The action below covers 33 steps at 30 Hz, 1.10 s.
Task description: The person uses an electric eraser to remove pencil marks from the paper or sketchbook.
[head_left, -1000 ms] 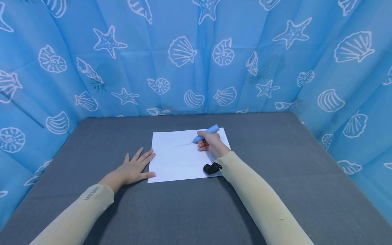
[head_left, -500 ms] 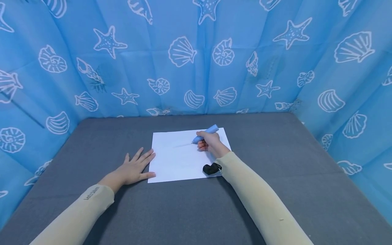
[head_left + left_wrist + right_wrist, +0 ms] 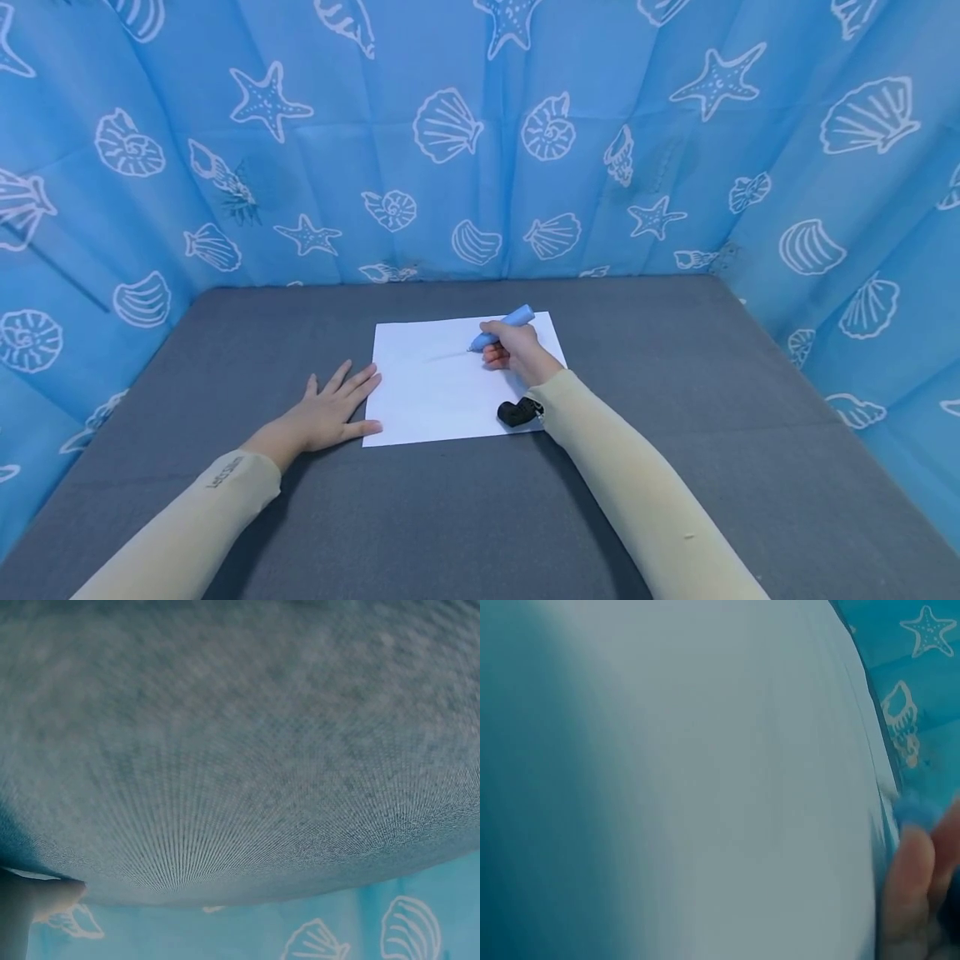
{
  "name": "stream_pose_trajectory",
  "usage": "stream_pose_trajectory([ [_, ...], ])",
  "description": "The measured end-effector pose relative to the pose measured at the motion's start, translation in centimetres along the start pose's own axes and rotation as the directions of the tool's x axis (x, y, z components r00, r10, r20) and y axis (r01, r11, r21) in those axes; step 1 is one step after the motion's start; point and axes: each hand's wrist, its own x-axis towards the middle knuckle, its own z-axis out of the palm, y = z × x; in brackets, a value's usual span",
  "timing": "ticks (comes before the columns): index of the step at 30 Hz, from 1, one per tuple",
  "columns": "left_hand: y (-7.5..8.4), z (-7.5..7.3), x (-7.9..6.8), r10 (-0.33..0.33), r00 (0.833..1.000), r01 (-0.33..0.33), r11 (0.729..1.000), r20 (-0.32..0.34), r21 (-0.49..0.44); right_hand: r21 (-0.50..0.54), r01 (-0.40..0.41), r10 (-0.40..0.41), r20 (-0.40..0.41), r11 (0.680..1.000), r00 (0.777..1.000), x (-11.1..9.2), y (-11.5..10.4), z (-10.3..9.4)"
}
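Observation:
A white sheet of paper (image 3: 427,400) lies on the grey tabletop in the head view. My left hand (image 3: 322,417) rests flat with spread fingers, its thumb and nearest fingertips on the sheet's left edge. In the left wrist view only a dark fingertip (image 3: 56,896) shows at the lower left. Over the sheet's upper right part, my right hand (image 3: 517,346) pinches a thick light-blue pen (image 3: 519,316), slanted with its fine tip down-left, close to the paper. From the tip a faint grey streak runs leftward. The right wrist view shows the pen's front (image 3: 915,810) blurred between fingers.
A black curved piece (image 3: 517,413) sticks out under the right cuff, over the sheet's lower right corner. Grey cloth covers the table (image 3: 420,525). Blue curtains (image 3: 337,133) with white shells and starfish enclose the back and sides.

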Motion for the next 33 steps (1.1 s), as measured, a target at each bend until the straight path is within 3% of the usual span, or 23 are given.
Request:
stream_pose_trajectory([
  [14,0.4,-0.4,0.0,-0.013,1.0,0.013,1.0,0.009,0.009,0.019,0.007,-0.007,-0.011,1.0,1.0,0.1,-0.1,0.1],
  [24,1.6,-1.4,-0.7,0.02,1.0,-0.02,1.0,0.004,-0.021,0.053,-0.038,0.035,0.065,0.998,0.997,0.4,-0.2,-0.4],
  [33,1.5,-1.4,-0.7,-0.006,1.0,0.006,1.0,0.026,-0.011,0.031,-0.022,0.021,0.023,0.999,1.0,0.3,-0.1,0.1],
])
